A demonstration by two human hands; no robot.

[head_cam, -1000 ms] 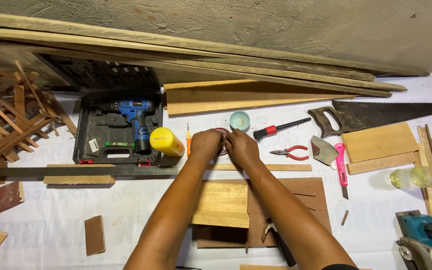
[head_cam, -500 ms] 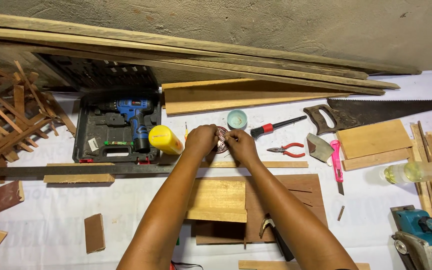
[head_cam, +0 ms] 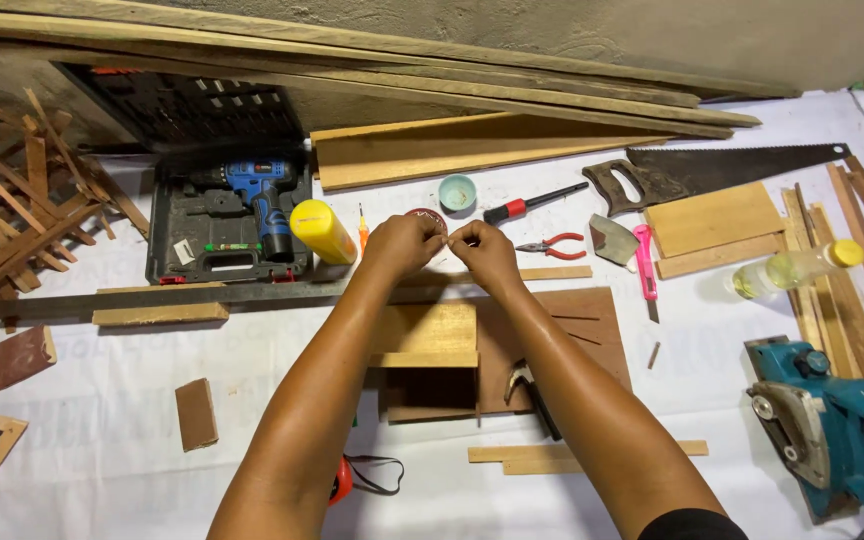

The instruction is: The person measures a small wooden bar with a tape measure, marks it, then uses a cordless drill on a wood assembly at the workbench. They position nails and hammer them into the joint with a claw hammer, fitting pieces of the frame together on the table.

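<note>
Both my arms reach forward over a small open wooden box point(head_cam: 422, 340). My left hand point(head_cam: 402, 245) and my right hand point(head_cam: 484, 252) meet fingertip to fingertip, pinched together just in front of a small round red tin point(head_cam: 424, 213). The left fingers hide part of the tin. Whatever sits between the fingertips is too small to make out. A teal round lid point(head_cam: 457, 192) lies just beyond the tin, and a yellow can point(head_cam: 322, 232) lies left of my left hand.
A blue drill point(head_cam: 257, 190) rests in its open black case. On the right are a red-handled screwdriver point(head_cam: 534, 205), pliers point(head_cam: 552, 245), a pink utility knife point(head_cam: 644, 265), a handsaw point(head_cam: 722, 170), a plastic bottle point(head_cam: 792, 268) and a teal planer point(head_cam: 837, 435). A hammer point(head_cam: 530, 392) lies under my right forearm.
My hands have stayed at the red tin, and the fingertips have drawn into a tight pinch slightly nearer to me. The view has shifted a little.
</note>
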